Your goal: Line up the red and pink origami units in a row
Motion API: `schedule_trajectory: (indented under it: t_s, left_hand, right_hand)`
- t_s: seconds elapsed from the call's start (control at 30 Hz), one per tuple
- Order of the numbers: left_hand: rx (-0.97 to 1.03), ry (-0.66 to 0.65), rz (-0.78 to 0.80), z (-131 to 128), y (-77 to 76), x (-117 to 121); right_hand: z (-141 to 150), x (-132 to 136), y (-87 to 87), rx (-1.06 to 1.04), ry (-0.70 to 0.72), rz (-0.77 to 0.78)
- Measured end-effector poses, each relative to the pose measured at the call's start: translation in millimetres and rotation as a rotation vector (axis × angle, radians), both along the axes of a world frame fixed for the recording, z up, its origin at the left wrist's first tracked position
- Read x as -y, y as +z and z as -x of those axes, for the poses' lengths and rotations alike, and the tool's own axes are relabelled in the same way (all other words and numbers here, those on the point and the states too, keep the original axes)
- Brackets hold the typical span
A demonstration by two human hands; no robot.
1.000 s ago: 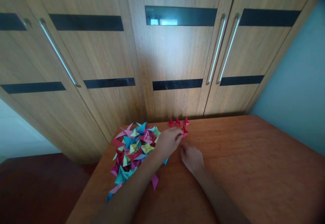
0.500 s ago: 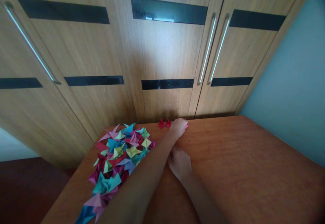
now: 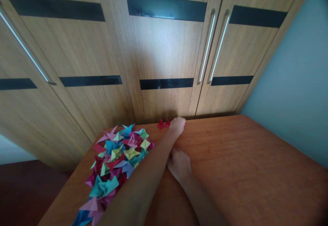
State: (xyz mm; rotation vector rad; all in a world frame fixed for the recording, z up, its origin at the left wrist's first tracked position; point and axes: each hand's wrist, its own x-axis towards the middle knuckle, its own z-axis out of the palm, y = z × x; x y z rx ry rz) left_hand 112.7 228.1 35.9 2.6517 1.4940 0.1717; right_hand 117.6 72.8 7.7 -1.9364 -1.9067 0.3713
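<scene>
Our left hand (image 3: 177, 125) now over right part of red origami row (image 3: 160, 124), no longer in front; row gathers at back of wooden tabletop (image 3: 230, 157). Fingertips hidden, cannot tell if pinching. Our right hand (image 3: 179, 164) curled nearer us, grip unclear. Mixed-colour origami pile (image 3: 132, 153) at left, partly behind our forearm (image 3: 148, 181). Wardrobe (image 3: 164, 48) close behind row.

Left hand (image 3: 177, 125) has moved over the red pieces (image 3: 161, 124).

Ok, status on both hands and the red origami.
Left hand at red origami, grip hidden. Right hand low at table, grip unclear. Left hand blocks view of part of the row.
</scene>
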Motion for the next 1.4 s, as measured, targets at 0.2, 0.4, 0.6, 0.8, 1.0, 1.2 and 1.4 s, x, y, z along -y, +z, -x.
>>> schedule_trajectory:
  t_s: [0.2,0.4,0.6,0.8,1.0,1.2,1.4]
  left_hand:
    - [0.005,0.026,0.007,0.7,-3.2,-3.2]
    - [0.082,0.013,-0.042,1.3,-2.4,2.1]
    - [0.161,-0.006,-0.079,19.9,16.3,9.7]
    - [0.218,-0.051,-0.131,79.9,60.4,33.5]
    - [0.212,-0.085,-0.179,154.3,89.9,98.8]
    - [0.228,0.082,-0.217,222.1,80.8,173.4]
    - [0.181,0.241,-0.415,278.8,23.2,234.9]
  right_hand:
    - [0.5,0.2,-1.6,0.024,-0.009,-0.001]
    - [0.1,-0.1,-3.1,0.027,-0.003,-0.016]
    - [-0.1,-1.0,-3.6,-0.019,0.018,-0.034]
    - [-0.4,-1.0,-5.7,-0.03,0.01,-0.037]
    - [-0.9,0.5,-5.6,-0.021,0.013,-0.025]
    - [-2.1,2.8,-7.2,-0.021,0.047,-0.027]
    - [-3.8,4.2,-6.4,-0.004,0.096,-0.025]
